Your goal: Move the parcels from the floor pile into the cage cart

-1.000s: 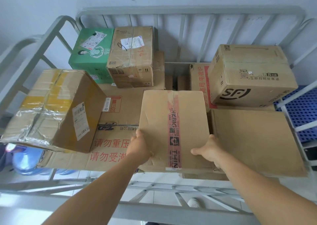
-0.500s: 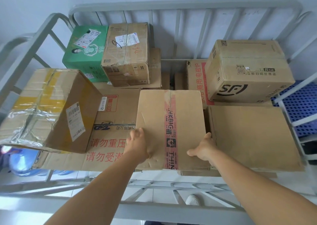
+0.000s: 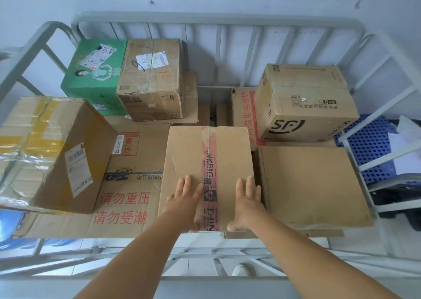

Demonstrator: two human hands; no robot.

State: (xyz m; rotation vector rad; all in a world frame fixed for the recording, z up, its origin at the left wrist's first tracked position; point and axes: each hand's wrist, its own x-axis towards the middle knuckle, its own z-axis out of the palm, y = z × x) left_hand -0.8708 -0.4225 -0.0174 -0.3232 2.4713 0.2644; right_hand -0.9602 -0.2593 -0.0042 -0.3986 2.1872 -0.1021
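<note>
A brown cardboard parcel with a red tape strip [image 3: 193, 157] lies in the front middle of the grey metal cage cart [image 3: 218, 17], on top of flat boxes. My left hand [image 3: 183, 198] rests flat on its top near the front, fingers straight. My right hand [image 3: 247, 201] lies flat on the top too, right of the red tape, thumb at the front edge. Neither hand grips the parcel.
Other parcels fill the cart: a taped yellow-brown box [image 3: 45, 152] at left, a green box [image 3: 95, 73] and a brown box [image 3: 151, 79] at the back, an SF box [image 3: 303, 102] at right, a plain box [image 3: 312, 184] beside my right hand. Blue perforated crates [image 3: 371, 143] stand outside right.
Both hands left the parcel's sides, where they gripped it, and now lie flat on its top. The parcel sits a little farther into the cart.
</note>
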